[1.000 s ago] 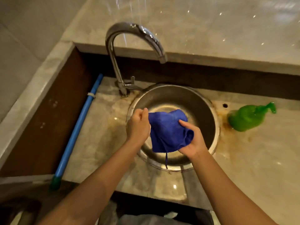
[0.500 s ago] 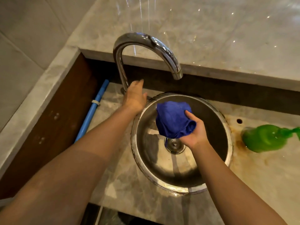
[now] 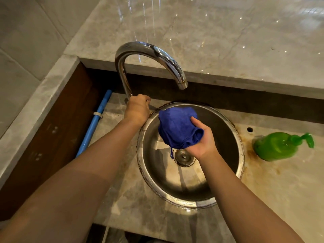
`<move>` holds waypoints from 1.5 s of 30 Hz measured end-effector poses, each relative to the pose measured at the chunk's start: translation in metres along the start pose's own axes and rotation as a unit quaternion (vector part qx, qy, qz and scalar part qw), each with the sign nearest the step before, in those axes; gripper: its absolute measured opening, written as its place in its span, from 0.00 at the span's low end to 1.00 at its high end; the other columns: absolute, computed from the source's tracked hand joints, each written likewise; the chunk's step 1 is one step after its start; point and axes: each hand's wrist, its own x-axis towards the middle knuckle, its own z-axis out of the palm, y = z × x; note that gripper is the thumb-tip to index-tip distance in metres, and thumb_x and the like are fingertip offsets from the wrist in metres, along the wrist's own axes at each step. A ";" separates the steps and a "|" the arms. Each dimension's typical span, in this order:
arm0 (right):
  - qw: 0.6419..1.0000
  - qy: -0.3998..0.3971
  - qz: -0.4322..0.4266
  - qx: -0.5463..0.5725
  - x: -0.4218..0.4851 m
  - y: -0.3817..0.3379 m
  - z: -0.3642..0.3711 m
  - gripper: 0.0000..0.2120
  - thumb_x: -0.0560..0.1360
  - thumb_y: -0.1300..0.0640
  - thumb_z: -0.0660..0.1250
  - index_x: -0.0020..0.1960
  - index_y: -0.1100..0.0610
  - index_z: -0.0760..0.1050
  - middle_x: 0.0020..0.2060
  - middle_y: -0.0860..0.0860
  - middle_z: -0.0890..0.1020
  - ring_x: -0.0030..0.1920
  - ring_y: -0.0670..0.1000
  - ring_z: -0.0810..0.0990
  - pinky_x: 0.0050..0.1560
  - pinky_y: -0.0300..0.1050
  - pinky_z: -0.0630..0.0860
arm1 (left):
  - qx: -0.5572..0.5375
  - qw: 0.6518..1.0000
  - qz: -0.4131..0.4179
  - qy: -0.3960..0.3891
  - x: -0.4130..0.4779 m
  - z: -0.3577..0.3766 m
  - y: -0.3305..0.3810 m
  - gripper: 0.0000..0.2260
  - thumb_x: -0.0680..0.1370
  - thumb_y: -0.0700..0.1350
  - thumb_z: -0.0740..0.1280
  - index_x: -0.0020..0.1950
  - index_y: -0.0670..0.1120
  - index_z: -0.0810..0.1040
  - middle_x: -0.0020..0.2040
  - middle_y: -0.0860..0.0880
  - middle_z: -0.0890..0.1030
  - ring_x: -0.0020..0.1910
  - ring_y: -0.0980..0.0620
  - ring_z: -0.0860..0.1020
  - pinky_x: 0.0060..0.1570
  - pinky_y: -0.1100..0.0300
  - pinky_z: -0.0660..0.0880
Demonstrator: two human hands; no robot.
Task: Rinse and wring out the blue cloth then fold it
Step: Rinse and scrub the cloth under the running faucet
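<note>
The blue cloth (image 3: 177, 126) is bunched in my right hand (image 3: 201, 142), held over the round steel sink (image 3: 226, 174) and just below the spout of the chrome tap (image 3: 149, 55). A thin blue thread dangles from the cloth toward the drain (image 3: 184, 156). No water runs from the spout. My left hand (image 3: 137, 109) is curled around the tap handle at the base of the tap, left of the sink; the handle itself is mostly hidden under the fingers.
A green soap pump bottle (image 3: 277, 146) stands on the stained marble counter right of the sink. A blue pipe (image 3: 94, 122) runs along the wooden wall at left. A raised marble ledge (image 3: 228, 41) lies behind the tap.
My left hand let go of the cloth, reached to the tap base and closed on the handle. My right hand kept the bunched cloth over the sink. The camera moved closer.
</note>
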 end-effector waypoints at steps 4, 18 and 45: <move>1.000 -0.001 -0.007 0.001 -0.008 0.001 0.000 0.11 0.76 0.58 0.69 0.55 0.61 0.85 0.62 0.59 0.82 0.63 0.62 0.80 0.67 0.57 0.72 | 0.001 1.000 -0.002 0.000 -0.005 0.002 0.000 0.13 0.82 0.44 0.61 0.65 0.48 0.79 0.59 0.41 0.80 0.56 0.42 0.79 0.56 0.52 0.77; 0.998 -0.039 -0.041 -0.020 -0.018 -0.001 0.037 0.22 0.74 0.57 0.69 0.68 0.56 0.74 0.63 0.59 0.81 0.64 0.62 0.79 0.67 0.59 0.73 | -0.388 0.907 -0.139 0.092 -0.077 0.010 0.034 0.12 0.81 0.57 0.59 0.44 0.53 0.75 0.41 0.54 0.79 0.42 0.54 0.79 0.40 0.57 0.74; 0.797 0.205 -0.330 -0.462 0.003 -0.016 0.082 0.13 0.81 0.52 0.64 0.46 0.60 0.79 0.35 0.54 0.79 0.36 0.53 0.77 0.43 0.50 0.75 | -0.545 0.826 -0.123 -0.075 -0.067 0.002 0.091 0.14 0.83 0.56 0.57 0.47 0.49 0.76 0.37 0.48 0.79 0.36 0.49 0.79 0.43 0.51 0.78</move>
